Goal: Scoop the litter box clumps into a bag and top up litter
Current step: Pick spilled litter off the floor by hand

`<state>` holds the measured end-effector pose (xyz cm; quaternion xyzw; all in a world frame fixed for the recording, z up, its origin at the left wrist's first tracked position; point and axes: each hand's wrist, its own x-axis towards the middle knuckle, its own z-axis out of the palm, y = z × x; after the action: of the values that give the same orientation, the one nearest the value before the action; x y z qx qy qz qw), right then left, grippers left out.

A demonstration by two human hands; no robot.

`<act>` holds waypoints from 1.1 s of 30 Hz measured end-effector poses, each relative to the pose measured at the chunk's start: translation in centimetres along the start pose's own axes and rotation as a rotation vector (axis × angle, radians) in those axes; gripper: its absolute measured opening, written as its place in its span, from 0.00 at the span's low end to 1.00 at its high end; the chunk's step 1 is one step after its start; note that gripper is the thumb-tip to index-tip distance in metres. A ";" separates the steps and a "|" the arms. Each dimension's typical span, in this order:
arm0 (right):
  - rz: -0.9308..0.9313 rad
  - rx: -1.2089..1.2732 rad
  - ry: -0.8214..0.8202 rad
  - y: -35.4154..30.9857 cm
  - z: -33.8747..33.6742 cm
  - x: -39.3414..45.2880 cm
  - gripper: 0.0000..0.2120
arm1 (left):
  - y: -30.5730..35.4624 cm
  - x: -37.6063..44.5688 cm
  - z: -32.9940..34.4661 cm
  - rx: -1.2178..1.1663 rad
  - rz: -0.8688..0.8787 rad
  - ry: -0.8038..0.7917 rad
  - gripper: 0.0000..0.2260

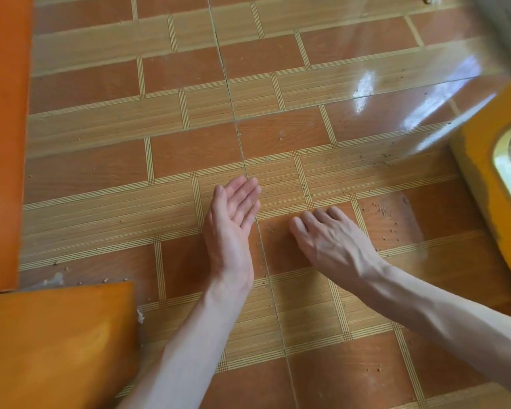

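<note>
Left hand (233,214) on edge on the floor (101,178), fingers straight, holding nothing. Right hand (328,234) palm down beside it, fingers bent, fingertips at the tiles, empty. Scattered litter grains (388,214) just right. Yellow litter box (493,178) at right edge.

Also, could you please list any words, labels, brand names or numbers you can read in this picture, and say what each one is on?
None: no text, label, brand or number is readable anywhere in this view.
The yellow litter box at the right edge shows no writing on its visible part.
The tiled floor carries only a line pattern, and the orange wooden panels are plain.
Neither the left hand nor the right hand holds anything printed.
</note>
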<state>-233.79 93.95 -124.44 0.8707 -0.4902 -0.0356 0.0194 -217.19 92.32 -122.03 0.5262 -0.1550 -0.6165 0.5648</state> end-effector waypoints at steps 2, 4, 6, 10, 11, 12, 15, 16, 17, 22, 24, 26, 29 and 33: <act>0.041 0.044 -0.021 0.0 -0.3 0.1 0.08 | 0.0 -0.1 0.1 -0.012 -0.021 0.004 0.21; 0.091 0.110 -0.044 0.1 -0.5 -0.1 0.07 | 0.0 -0.2 0.2 -0.026 -0.044 0.006 0.22; 0.155 0.194 -0.046 0.4 -0.9 -0.3 0.08 | -0.1 -0.2 0.1 -0.048 -0.071 0.004 0.22; 0.217 0.361 0.099 0.3 -2.8 0.2 0.11 | -0.5 -0.3 0.4 -0.109 -0.160 -0.001 0.23; 0.199 0.387 0.134 0.0 -3.3 0.4 0.11 | -0.6 -0.4 0.6 -0.128 -0.194 -0.009 0.24; 0.173 0.403 0.157 -0.3 -3.9 0.7 0.10 | -0.7 -0.4 0.9 -0.150 -0.234 -0.027 0.24; 0.080 0.381 0.158 -1.0 -5.1 1.4 0.10 | -0.9 -0.6 1.5 -0.226 -0.361 -0.127 0.27; 0.054 0.354 0.154 -1.1 -5.3 1.6 0.11 | -1.0 -0.7 1.8 -0.257 -0.397 -0.161 0.28; 0.035 0.323 0.160 -1.1 -5.6 1.8 0.12 | -1.0 -0.6 2.0 -0.288 -0.428 -0.191 0.28; 0.022 0.228 0.195 -0.5 -6.1 1.3 0.11 | -1.3 -0.5 3.2 -0.410 -0.507 -0.303 0.29; 0.038 0.238 0.193 0.0 -6.0 0.8 0.11 | -1.4 -0.4 3.4 -0.425 -0.523 -0.326 0.29; 0.052 0.269 0.190 0.5 -6.0 0.2 0.13 | -1.6 -0.1 3.5 -0.435 -0.535 -0.336 0.29; 0.108 0.322 0.223 1.3 -6.1 -0.8 0.19 | -1.8 0.2 3.7 -0.403 -0.529 -0.336 0.28; 0.228 0.338 0.241 3.3 -4.9 -2.6 0.12 | -2.2 0.5 4.2 -0.370 -0.504 -0.305 0.27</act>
<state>-237.60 94.44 -119.19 0.7984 -0.5786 0.1538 -0.0644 -221.74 90.92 -122.29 0.3385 0.0118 -0.8257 0.4512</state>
